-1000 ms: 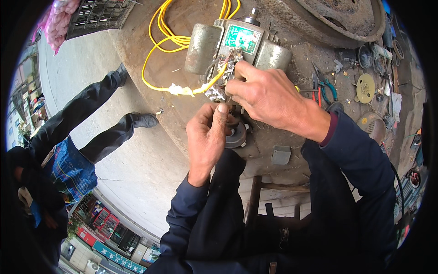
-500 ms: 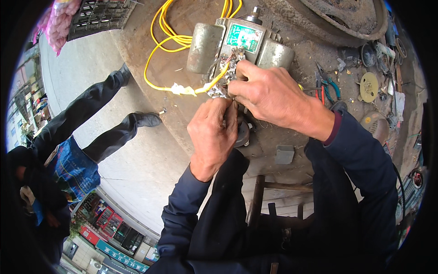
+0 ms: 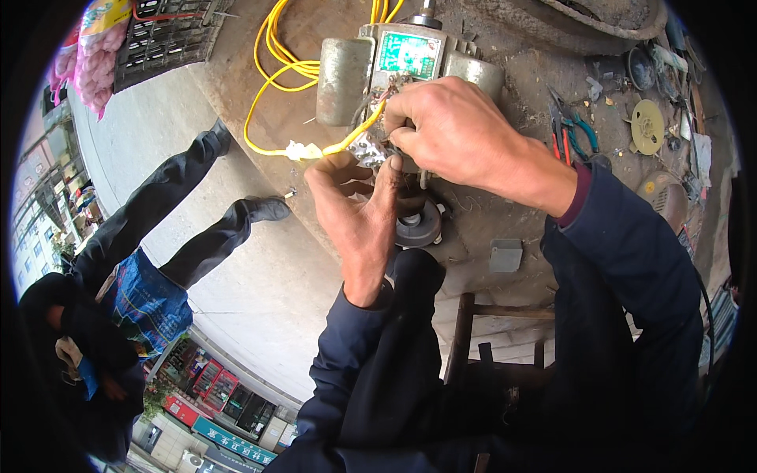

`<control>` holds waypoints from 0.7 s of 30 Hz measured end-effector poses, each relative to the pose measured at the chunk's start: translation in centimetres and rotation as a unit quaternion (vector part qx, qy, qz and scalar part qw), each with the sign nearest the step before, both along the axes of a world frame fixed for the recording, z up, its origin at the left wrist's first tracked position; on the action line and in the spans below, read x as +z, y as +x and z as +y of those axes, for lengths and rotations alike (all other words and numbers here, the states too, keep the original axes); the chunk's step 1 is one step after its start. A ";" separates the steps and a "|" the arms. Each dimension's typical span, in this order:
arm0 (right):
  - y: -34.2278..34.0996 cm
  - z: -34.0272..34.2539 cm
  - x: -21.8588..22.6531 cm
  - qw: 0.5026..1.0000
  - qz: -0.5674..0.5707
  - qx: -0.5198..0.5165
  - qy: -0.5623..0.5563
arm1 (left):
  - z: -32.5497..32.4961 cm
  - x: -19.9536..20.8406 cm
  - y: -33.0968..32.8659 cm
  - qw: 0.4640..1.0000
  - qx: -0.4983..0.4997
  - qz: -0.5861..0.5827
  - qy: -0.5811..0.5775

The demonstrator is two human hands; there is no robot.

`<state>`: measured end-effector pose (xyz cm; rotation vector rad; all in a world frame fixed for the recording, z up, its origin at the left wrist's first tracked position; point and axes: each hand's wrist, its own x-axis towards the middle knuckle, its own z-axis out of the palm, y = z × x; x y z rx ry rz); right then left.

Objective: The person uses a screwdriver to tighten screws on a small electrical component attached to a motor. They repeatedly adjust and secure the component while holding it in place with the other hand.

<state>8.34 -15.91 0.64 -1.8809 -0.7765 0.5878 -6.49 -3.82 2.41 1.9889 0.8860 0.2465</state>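
An electric motor (image 3: pixel 408 57) with a green label and two rounded metal housings lies on the dirty ground in front of me. A yellow cable (image 3: pixel 356 140), wrapped with white tape (image 3: pixel 303 150), runs to the wires at its near side. My right hand (image 3: pixel 461 134) is closed in a pinch by those wires; its fingertips hide what they hold. Beside the shiny metal part (image 3: pixel 367 148) under the cable, my left hand (image 3: pixel 353 213) has its thumb and fingers apart, fingertips partly hidden. Below the hands sits a dark round part (image 3: pixel 419 226).
Pliers (image 3: pixel 564 142) with red and teal handles lie right of the motor, near a yellow disc (image 3: pixel 646 128) and scattered scrap. A grey block (image 3: pixel 505 255) lies near my knees. Another person's legs (image 3: pixel 185 169) stand left; a black crate (image 3: pixel 169 39) is at upper left.
My left hand has opened from a pinch near the right hand, its thumb and fingers now spread. My right hand stays pinched at the wires. The whole view has shifted slightly.
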 end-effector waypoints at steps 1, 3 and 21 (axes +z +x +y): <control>-0.1 0.0 0.0 1.000 -0.013 -0.007 0.006 | 0.1 -0.4 0.1 1.000 0.003 -0.019 -0.003; -0.4 0.0 0.0 0.999 -0.035 -0.008 0.002 | 0.2 -0.7 -0.1 0.999 0.015 -0.034 -0.024; -1.3 0.1 -0.4 0.986 -0.154 0.067 0.017 | 0.6 -0.6 -1.7 0.991 0.049 -0.078 -0.098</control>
